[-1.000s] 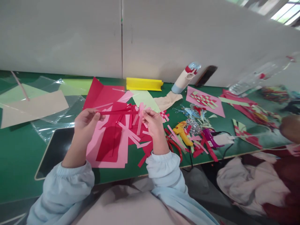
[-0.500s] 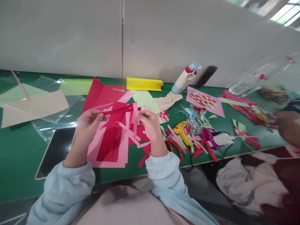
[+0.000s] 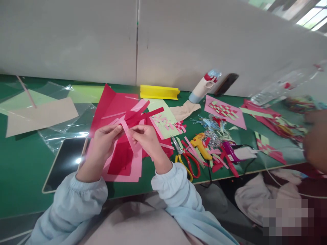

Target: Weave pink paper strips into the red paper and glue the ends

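Note:
My left hand [image 3: 104, 140] pinches red paper strips [image 3: 139, 115] near their lower left ends, and the strips fan out up to the right. A pale pink paper strip [image 3: 127, 132] crosses them at a slant. Close beside it, my right hand [image 3: 145, 137] is closed in a pinch at the pink strip's edge. Below both hands lie a dark red sheet [image 3: 119, 163] and pink sheets [image 3: 136, 170]. A pale green card [image 3: 162, 105] bearing a woven pink and green piece is just beyond my right hand.
Scissors [image 3: 190, 165], a yellow glue gun [image 3: 201, 144] and paper scraps lie to the right. A tablet [image 3: 65, 165] lies left, near clear plastic film [image 3: 87, 117]. A bottle [image 3: 203, 87] stands by the wall. A co-worker's blurred arm [image 3: 315, 143] is far right.
Both hands have come closer together, the right one moving left. The pink strip has turned from upright to slanted, and the red strips now point up to the right.

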Action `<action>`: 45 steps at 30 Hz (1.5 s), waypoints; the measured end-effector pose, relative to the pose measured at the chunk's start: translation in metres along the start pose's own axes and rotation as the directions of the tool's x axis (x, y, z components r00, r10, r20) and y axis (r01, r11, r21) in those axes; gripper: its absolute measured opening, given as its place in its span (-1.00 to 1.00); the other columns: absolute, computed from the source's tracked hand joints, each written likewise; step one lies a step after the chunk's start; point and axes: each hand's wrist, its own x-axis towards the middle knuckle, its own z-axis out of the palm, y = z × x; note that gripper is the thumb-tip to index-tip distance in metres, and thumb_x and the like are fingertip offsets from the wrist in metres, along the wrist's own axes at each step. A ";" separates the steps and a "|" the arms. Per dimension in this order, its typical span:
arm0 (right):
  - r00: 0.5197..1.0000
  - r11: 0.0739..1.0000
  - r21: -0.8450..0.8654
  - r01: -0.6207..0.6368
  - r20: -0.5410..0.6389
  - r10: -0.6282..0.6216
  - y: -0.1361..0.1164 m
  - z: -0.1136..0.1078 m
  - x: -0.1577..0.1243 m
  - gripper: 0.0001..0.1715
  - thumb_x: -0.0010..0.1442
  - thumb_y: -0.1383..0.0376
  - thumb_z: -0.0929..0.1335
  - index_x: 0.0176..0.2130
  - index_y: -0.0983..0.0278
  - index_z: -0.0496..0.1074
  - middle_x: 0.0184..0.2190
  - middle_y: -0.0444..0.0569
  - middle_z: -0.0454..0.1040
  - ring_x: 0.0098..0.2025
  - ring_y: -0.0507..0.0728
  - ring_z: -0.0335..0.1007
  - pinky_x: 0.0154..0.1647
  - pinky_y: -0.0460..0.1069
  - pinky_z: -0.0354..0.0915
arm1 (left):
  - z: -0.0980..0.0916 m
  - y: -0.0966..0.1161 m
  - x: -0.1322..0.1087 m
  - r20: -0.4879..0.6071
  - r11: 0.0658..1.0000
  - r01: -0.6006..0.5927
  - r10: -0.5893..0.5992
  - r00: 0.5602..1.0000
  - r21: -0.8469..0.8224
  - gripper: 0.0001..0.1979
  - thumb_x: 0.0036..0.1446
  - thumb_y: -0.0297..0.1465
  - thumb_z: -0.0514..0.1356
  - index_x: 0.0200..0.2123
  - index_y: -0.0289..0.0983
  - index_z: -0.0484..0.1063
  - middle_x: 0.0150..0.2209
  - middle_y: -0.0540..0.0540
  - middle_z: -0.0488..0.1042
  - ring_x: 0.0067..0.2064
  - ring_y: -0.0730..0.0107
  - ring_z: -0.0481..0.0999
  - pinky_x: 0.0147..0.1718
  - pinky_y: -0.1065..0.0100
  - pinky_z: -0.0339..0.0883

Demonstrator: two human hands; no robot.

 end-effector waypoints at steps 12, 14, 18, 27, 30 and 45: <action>0.998 0.965 -0.259 0.046 -0.039 -0.058 -0.001 -0.001 0.006 -0.66 0.10 0.00 0.45 -0.42 0.22 0.57 -0.46 -0.04 0.57 -0.36 0.11 0.48 -0.38 -0.03 0.30 | 0.001 0.002 -0.003 0.023 1.000 0.005 -0.005 1.000 0.006 -0.70 -0.25 -0.21 0.53 -0.44 -0.22 0.63 -0.43 -0.06 0.61 -0.29 0.22 0.63 -0.17 0.10 0.59; 0.998 0.961 -0.274 0.049 -0.032 -0.060 0.000 0.001 0.006 -0.64 0.09 -0.02 0.46 -0.43 0.23 0.55 -0.44 -0.04 0.57 -0.35 0.11 0.48 -0.36 -0.03 0.30 | 0.001 0.001 -0.004 0.011 0.999 -0.020 0.019 1.000 0.029 -0.72 -0.22 -0.21 0.52 -0.43 -0.21 0.63 -0.42 -0.07 0.62 -0.28 0.24 0.63 -0.15 0.12 0.58; 0.991 0.947 -0.319 0.030 -0.115 -0.070 0.003 0.003 0.006 -0.58 0.02 -0.05 0.49 -0.33 0.23 0.53 -0.34 -0.03 0.58 -0.32 0.10 0.47 -0.31 -0.02 0.33 | 0.003 0.000 -0.006 0.010 0.999 -0.032 0.031 0.999 0.036 -0.73 -0.16 -0.20 0.49 -0.39 -0.21 0.64 -0.39 -0.08 0.63 -0.26 0.26 0.64 -0.13 0.16 0.57; 0.997 0.986 -0.148 0.071 -0.001 -0.072 0.017 0.002 0.014 -0.61 0.11 -0.03 0.44 -0.38 0.25 0.54 -0.39 -0.06 0.58 -0.31 0.09 0.49 -0.22 -0.02 0.34 | -0.001 -0.002 -0.005 0.047 1.000 0.019 -0.019 0.999 0.003 -0.77 -0.16 -0.26 0.50 -0.39 -0.18 0.65 -0.39 -0.04 0.62 -0.33 0.43 0.58 -0.25 0.40 0.52; 0.998 0.991 -0.121 0.056 -0.025 -0.060 0.015 -0.001 0.014 -0.65 0.10 0.01 0.45 -0.38 0.25 0.55 -0.39 -0.06 0.58 -0.30 0.09 0.49 -0.21 -0.03 0.33 | -0.001 0.001 -0.004 0.048 0.998 0.042 -0.044 0.998 0.036 -0.75 -0.19 -0.27 0.51 -0.39 -0.22 0.64 -0.40 -0.06 0.61 -0.39 0.45 0.55 -0.33 0.42 0.49; 1.000 0.993 -0.118 0.015 0.006 -0.015 0.011 0.000 0.009 -0.64 0.06 0.01 0.47 -0.39 0.27 0.57 -0.44 -0.06 0.57 -0.38 0.08 0.45 -0.33 -0.04 0.31 | 0.003 0.001 -0.008 0.065 0.998 0.011 -0.015 0.998 0.060 -0.78 -0.10 -0.26 0.46 -0.39 -0.23 0.60 -0.42 -0.03 0.55 -0.36 0.44 0.53 -0.22 0.35 0.48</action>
